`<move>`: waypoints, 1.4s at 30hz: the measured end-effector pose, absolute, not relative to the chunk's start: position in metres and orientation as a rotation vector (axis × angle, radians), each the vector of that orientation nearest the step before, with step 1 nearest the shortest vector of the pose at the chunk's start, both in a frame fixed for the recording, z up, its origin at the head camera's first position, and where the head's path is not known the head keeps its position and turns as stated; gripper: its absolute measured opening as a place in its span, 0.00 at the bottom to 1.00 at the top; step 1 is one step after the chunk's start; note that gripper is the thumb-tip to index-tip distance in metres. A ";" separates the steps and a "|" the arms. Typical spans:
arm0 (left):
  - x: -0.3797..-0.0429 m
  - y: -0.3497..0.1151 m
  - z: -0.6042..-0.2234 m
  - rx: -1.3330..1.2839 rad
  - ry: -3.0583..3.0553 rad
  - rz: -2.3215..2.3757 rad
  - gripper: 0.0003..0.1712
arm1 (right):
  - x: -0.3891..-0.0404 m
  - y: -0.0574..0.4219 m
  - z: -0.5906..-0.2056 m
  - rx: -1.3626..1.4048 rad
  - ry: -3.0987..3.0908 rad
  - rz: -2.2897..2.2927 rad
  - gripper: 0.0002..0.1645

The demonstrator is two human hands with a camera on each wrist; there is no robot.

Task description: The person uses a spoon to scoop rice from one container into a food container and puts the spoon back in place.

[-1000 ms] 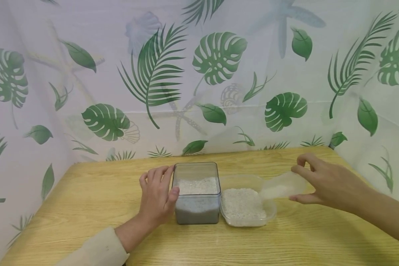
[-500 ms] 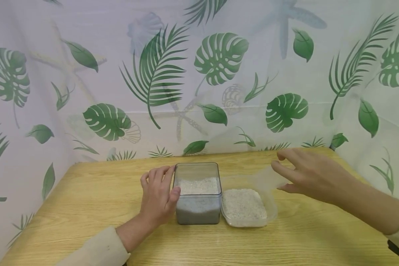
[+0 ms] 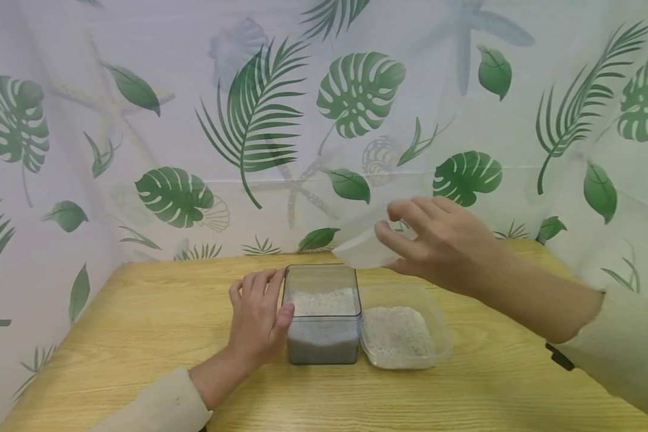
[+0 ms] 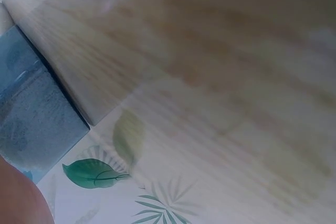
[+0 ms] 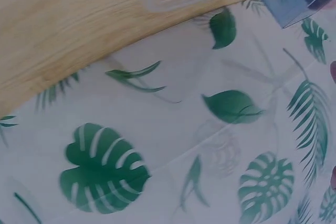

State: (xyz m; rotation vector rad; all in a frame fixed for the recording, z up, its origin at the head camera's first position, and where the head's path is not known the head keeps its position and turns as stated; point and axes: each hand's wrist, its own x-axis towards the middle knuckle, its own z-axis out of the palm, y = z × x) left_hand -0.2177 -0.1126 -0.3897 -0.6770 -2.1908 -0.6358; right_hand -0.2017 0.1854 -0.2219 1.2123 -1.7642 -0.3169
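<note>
My left hand grips the left side of a grey translucent square box, with the thumb at its front corner. Pale fine grains partly fill the box. Right beside it stands a low clear plastic container with a heap of similar pale grains. Above and behind both, my right hand pinches a translucent whitish plastic cup, tilted to the left. Its contents cannot be made out. In the left wrist view, the grey box shows at the left edge.
Both containers stand on a wood-grain table. A white sheet with green leaf prints hangs along the table's back edge and both sides. A dark band shows at the right sleeve's cuff.
My right hand has lifted the cup out of the clear container and carried it up and left, toward the grey box. My left hand has kept its place on the box.
</note>
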 end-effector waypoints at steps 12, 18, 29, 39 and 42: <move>-0.218 -0.109 -0.389 -0.688 -2.194 -0.625 0.47 | -0.203 0.120 -0.237 1.189 -1.946 -0.698 0.08; -0.219 -0.109 -0.388 -0.689 -2.185 -0.616 0.45 | -0.203 0.107 -0.238 1.196 -2.022 -0.769 0.05; -0.217 -0.111 -0.388 -0.678 -2.190 -0.616 0.47 | -0.207 0.087 -0.253 1.183 -2.326 -0.895 0.22; -0.218 -0.111 -0.388 -0.680 -2.166 -0.618 0.49 | -0.215 0.090 -0.280 1.149 -2.454 -0.712 0.28; -0.218 -0.112 -0.388 -0.674 -2.172 -0.621 0.48 | -0.216 0.089 -0.281 1.131 -2.483 -0.709 0.33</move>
